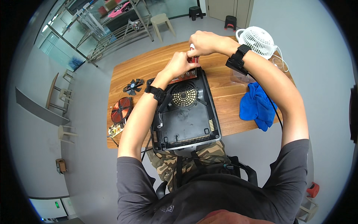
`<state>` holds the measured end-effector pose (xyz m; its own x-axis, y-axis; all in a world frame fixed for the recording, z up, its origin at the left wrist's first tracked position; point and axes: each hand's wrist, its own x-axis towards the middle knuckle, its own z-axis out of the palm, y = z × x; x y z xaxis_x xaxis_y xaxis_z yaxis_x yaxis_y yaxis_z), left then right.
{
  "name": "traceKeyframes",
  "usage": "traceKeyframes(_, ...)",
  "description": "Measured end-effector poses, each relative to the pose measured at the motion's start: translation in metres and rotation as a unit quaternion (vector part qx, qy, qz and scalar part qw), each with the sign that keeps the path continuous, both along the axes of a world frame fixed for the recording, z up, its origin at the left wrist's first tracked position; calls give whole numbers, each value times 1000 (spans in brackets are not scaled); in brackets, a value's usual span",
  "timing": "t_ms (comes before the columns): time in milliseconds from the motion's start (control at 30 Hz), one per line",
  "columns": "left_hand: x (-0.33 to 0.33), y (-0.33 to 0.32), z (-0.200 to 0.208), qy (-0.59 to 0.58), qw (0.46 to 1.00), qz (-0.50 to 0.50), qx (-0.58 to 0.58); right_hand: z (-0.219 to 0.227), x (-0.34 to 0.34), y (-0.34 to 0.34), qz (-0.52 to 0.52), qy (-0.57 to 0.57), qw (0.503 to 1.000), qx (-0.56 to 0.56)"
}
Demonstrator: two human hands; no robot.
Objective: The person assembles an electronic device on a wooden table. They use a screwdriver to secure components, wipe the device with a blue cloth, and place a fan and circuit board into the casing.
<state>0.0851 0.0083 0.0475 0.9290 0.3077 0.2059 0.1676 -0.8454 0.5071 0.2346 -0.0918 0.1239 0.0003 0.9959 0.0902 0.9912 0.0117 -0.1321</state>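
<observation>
My right hand (204,42) is closed round the top of a red and white screwdriver (194,59) at the far edge of a black appliance housing (181,125). Lower down, the fingers of my left hand (178,65) are pinched against the same tool. Its tip is hidden. Under my left hand a brown circuit board (185,77) lies along the housing's far end. The open, shallow housing rests on the table, with a round vent grille (184,94) in its floor and slots along its near edge.
On the wooden table's (230,112) left lie a black fan (133,86), a copper coil disc (122,109) and a small circuit board (116,128). To the right are a blue cloth (258,106), a clear plastic box (240,77) and a white fan (257,40) with its cord.
</observation>
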Motion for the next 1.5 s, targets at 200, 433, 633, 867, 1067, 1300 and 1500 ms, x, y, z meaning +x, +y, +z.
traceKeyframes(200, -1, 0, -3, -8, 1000, -5, -12, -3, -1, 2, -2, 4, 1000, -7)
traceKeyframes(433, 0, 6, -13, -23, 999, -9, -25, 1, -8, -1, -11, 6, 999, -30)
traceKeyframes(633, 3, 5, -21, -40, 999, 36, -9, 8, -17, -3, -28, -45, 997, -46)
traceKeyframes(867, 3, 0, -18, -35, 998, 45, -42, -2, -22, -3, -63, -16, 998, 2)
traceKeyframes(1067, -2, -2, -22, -62, 995, 65, -39, -11, -27, 2, -50, 24, 998, 22)
traceKeyframes(1300, 6, 6, -28, -55, 997, 47, -15, -20, -19, 4, -36, 31, 996, 73)
traceKeyframes(1500, 8, 14, -25, -42, 997, 8, -70, -13, -25, 0, -30, 50, 998, 29)
